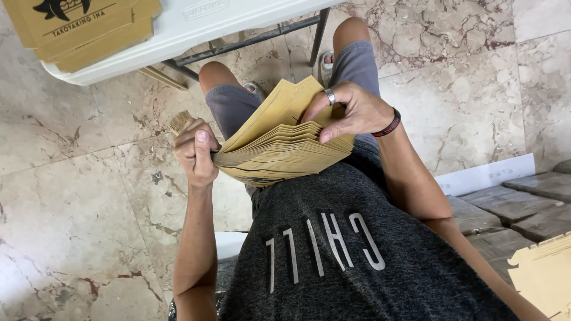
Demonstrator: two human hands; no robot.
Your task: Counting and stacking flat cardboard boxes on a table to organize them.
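A marble floor (pixel 77 196) of pale, veined slabs fills most of the view. At the top edge stands a white folding table (pixel 178 30) on dark metal legs, and a heap of flat brown cardboard sheets (pixel 83 27) lies on its left end. At the right edge wrapped bundles (pixel 517 208) lie side by side, with a white sheet (pixel 485 174) just behind them and a loose brown cardboard cut-out (pixel 544 273) in the lower corner. The person sits in a dark grey shirt and grey shorts, knees towards the table.

The stack of cardboard sheets (pixel 279 148) is held above the lap, between the knees and the chest, nothing covering it but the hands themselves. Its long axis runs left to right, tilted so the right end rises; the upper sheets fan open and point up towards the table.

The left hand (pixel 196 151) is closed in a fist round the stack's left end, thumb on top. The right hand (pixel 351 113), with a ring and a dark wristband, bends its fingers over the top right edges, thumb pressing the upper sheets apart from the rest.
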